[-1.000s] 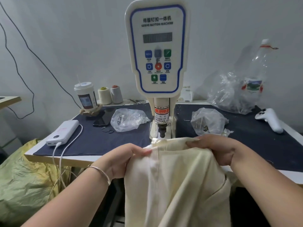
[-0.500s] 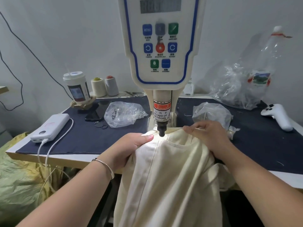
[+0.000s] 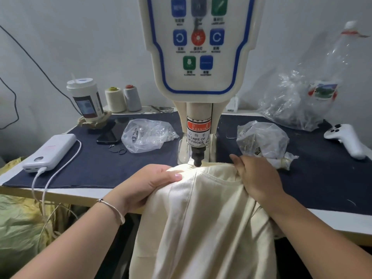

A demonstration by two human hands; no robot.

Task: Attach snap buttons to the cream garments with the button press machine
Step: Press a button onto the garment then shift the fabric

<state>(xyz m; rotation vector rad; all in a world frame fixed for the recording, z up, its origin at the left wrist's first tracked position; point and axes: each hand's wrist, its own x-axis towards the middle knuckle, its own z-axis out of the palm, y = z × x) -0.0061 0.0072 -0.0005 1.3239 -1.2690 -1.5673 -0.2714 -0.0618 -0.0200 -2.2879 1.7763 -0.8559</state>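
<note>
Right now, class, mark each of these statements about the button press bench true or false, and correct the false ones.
1. Both hands hold the cream garment under the press head. True.
2. The left hand wears a bracelet at the wrist. True.
3. The power bank lies right of the machine. False: it lies left, with a cable plugged in.
4. Two thread cones stand by the back wall. True.
5. The right hand presses a panel button. False: it grips the garment's edge.
</note>
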